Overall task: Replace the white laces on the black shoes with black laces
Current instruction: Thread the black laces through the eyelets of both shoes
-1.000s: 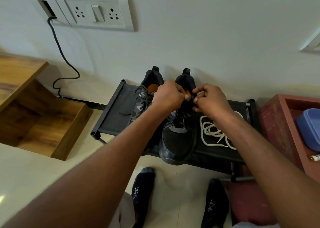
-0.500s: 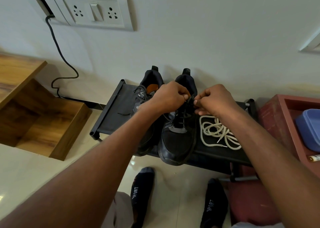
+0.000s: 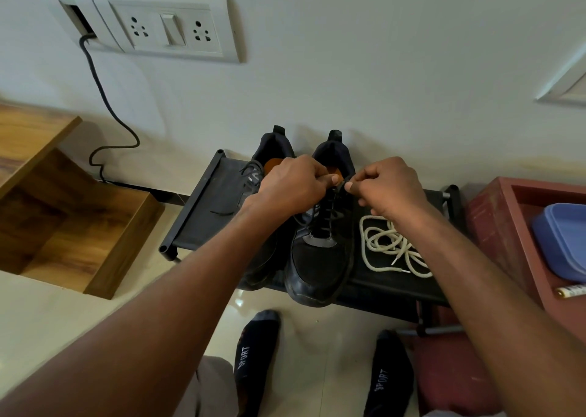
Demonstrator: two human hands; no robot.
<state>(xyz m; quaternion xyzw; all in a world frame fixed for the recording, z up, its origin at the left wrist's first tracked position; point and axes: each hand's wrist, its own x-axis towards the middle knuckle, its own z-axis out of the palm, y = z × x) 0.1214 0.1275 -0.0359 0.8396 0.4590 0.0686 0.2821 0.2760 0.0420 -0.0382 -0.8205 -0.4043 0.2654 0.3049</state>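
Two black shoes stand side by side on a low black rack point(image 3: 203, 213), toes toward me. The right shoe point(image 3: 320, 267) carries a black lace point(image 3: 326, 220) threaded up its front. My left hand point(image 3: 291, 185) and my right hand point(image 3: 387, 188) meet over its tongue, each pinching an end of that black lace between thumb and fingers. The left shoe point(image 3: 269, 150) is mostly hidden behind my left forearm; a dark lace shows on it. A loose pile of white laces point(image 3: 387, 248) lies on the rack to the right of the shoes.
A wooden shelf unit point(image 3: 63, 213) stands at the left. A red box point(image 3: 507, 226) with a blue container point(image 3: 564, 242) sits at the right. A black cable point(image 3: 104, 105) hangs from the wall socket plate point(image 3: 165, 26). My socked feet point(image 3: 257, 353) stand on the tiled floor.
My hands have drawn slightly apart at the top of the right shoe, pulling the black lace ends between them. The shoes and white laces have not moved.
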